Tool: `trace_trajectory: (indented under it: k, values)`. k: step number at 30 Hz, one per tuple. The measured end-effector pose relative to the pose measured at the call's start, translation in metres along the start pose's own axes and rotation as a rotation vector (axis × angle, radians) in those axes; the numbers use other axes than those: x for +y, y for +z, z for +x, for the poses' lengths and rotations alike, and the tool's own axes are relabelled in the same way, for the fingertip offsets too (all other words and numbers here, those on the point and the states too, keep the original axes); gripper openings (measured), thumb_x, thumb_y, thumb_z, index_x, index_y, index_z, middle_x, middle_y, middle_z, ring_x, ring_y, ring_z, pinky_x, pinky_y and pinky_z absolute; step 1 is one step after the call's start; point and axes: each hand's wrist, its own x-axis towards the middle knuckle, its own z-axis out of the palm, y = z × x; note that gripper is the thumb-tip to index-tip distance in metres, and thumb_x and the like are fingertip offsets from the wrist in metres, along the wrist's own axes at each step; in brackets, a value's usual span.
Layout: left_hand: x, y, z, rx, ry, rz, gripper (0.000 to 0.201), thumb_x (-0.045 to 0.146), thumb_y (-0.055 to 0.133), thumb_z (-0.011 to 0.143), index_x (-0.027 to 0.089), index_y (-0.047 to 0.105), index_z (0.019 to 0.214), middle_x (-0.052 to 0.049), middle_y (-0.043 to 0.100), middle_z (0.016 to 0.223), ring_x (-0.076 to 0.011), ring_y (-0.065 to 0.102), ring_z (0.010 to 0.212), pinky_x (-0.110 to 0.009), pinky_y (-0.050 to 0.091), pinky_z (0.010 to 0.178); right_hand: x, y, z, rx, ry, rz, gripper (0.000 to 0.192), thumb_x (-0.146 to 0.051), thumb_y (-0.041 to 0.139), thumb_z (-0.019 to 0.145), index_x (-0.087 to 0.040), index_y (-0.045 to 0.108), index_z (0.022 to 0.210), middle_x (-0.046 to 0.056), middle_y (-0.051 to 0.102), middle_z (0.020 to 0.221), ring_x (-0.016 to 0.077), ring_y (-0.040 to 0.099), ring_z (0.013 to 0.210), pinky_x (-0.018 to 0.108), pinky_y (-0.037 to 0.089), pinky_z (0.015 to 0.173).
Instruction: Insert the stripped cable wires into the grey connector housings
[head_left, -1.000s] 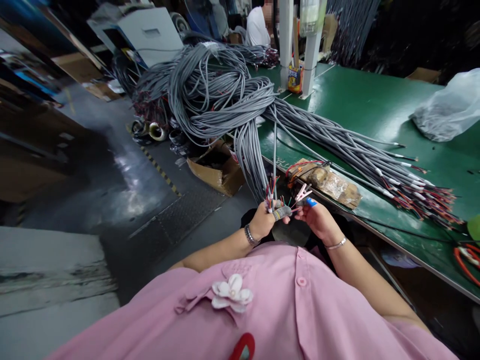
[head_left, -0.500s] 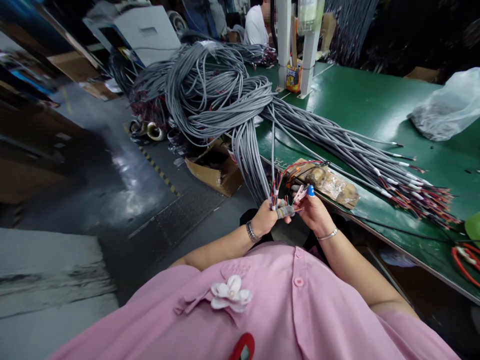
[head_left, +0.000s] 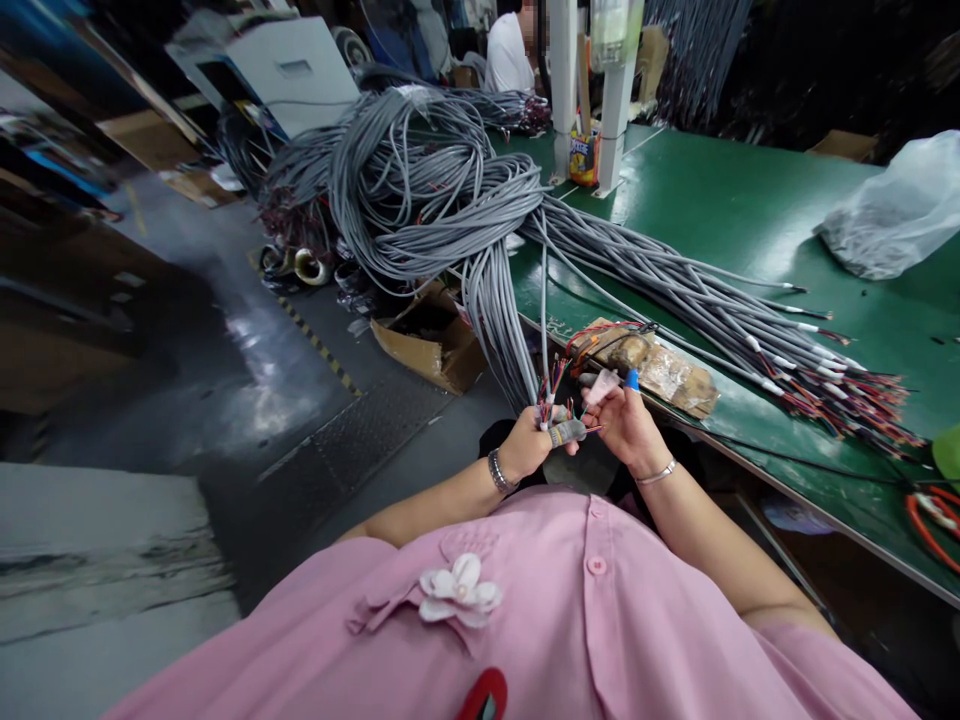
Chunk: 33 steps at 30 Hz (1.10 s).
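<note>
My left hand (head_left: 527,440) is closed around the ends of grey cables (head_left: 501,320), where thin coloured wires (head_left: 556,378) fan out above the fist. Its thumb wears a grey cover with a yellow band. Close by on the right, my right hand (head_left: 624,425) is turned palm up, its thumb standing apart from the fingers. A blue cover (head_left: 632,380) caps that thumb, and a pale pink wrap (head_left: 602,386) is on a finger. Fine wire tips (head_left: 593,429) from the left hand reach toward the right palm; I see nothing gripped there.
A green table (head_left: 697,190) carries a large coil of grey cable (head_left: 420,180), a bundle with stripped ends (head_left: 847,395), a taped wooden block (head_left: 667,380) and a plastic bag (head_left: 896,210). An open cardboard box (head_left: 431,345) sits below. Behind the posts is another person (head_left: 510,55).
My right thumb has lifted away from its fingers, and the hand has opened and turned slightly. My left hand keeps its hold on the cables, almost in place.
</note>
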Motion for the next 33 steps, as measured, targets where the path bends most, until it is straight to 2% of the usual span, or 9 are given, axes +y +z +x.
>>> trace_trajectory:
  k: [3, 6, 10, 16, 20, 27, 33]
  values:
    - [0.001, -0.001, -0.004, -0.001, 0.022, 0.035, 0.037, 0.047, 0.069, 0.075, 0.012, 0.069, 0.064, -0.007, 0.065, 0.059, -0.0152, 0.061, 0.059, -0.029, 0.047, 0.064, -0.002, -0.001, -0.001, 0.004, -0.004, -0.02, 0.046, -0.066, 0.056, 0.08, -0.022, 0.069, 0.09, 0.003, 0.07, 0.089, 0.0131, 0.061, 0.07, 0.026, 0.052, 0.064]
    - [0.001, -0.001, -0.005, 0.013, 0.036, 0.035, 0.038, 0.047, 0.069, 0.076, 0.012, 0.068, 0.062, -0.007, 0.066, 0.06, -0.0155, 0.061, 0.06, -0.029, 0.048, 0.066, -0.003, -0.001, -0.003, 0.039, -0.068, -0.094, 0.037, -0.057, 0.061, 0.081, -0.021, 0.069, 0.086, 0.003, 0.069, 0.084, 0.012, 0.06, 0.068, 0.024, 0.051, 0.063]
    - [0.002, 0.001, -0.002, 0.037, 0.046, -0.039, 0.036, 0.046, 0.07, 0.075, 0.013, 0.068, 0.062, -0.006, 0.065, 0.058, -0.0153, 0.061, 0.06, -0.029, 0.048, 0.066, -0.002, 0.001, -0.003, 0.059, -0.118, -0.147, 0.039, -0.058, 0.063, 0.08, -0.019, 0.069, 0.082, 0.003, 0.068, 0.08, 0.0109, 0.058, 0.064, 0.024, 0.05, 0.061]
    - [0.001, 0.004, 0.006, 0.041, 0.002, -0.087, 0.036, 0.047, 0.071, 0.073, 0.012, 0.067, 0.063, -0.005, 0.065, 0.058, -0.0142, 0.06, 0.056, -0.028, 0.048, 0.062, 0.001, 0.005, 0.002, 0.052, -0.088, -0.062, 0.043, -0.059, 0.071, 0.071, -0.019, 0.07, 0.084, 0.003, 0.07, 0.079, 0.0119, 0.059, 0.06, 0.026, 0.051, 0.058]
    - [-0.001, 0.005, 0.009, 0.044, -0.011, -0.026, 0.037, 0.044, 0.07, 0.075, 0.013, 0.064, 0.056, -0.006, 0.066, 0.059, -0.0138, 0.06, 0.058, -0.027, 0.047, 0.062, 0.004, 0.005, 0.007, 0.14, -0.129, -0.01, 0.038, -0.053, 0.077, 0.068, -0.019, 0.07, 0.083, 0.001, 0.07, 0.075, 0.0112, 0.058, 0.057, 0.024, 0.05, 0.054]
    - [-0.002, 0.004, 0.009, 0.029, -0.013, 0.005, 0.036, 0.042, 0.07, 0.075, 0.013, 0.063, 0.055, -0.006, 0.066, 0.059, -0.0144, 0.061, 0.06, -0.026, 0.046, 0.063, 0.007, 0.004, 0.007, 0.142, -0.119, -0.027, 0.04, -0.056, 0.073, 0.07, -0.019, 0.069, 0.086, 0.002, 0.07, 0.076, 0.012, 0.058, 0.059, 0.024, 0.048, 0.054]
    - [0.002, 0.004, 0.008, 0.036, -0.02, -0.015, 0.037, 0.043, 0.071, 0.074, 0.012, 0.062, 0.055, -0.006, 0.064, 0.056, -0.0133, 0.059, 0.055, -0.027, 0.047, 0.062, 0.004, 0.002, 0.002, 0.07, -0.103, -0.082, 0.051, -0.069, 0.059, 0.075, -0.02, 0.068, 0.089, 0.004, 0.069, 0.079, 0.0144, 0.058, 0.062, 0.028, 0.048, 0.057]
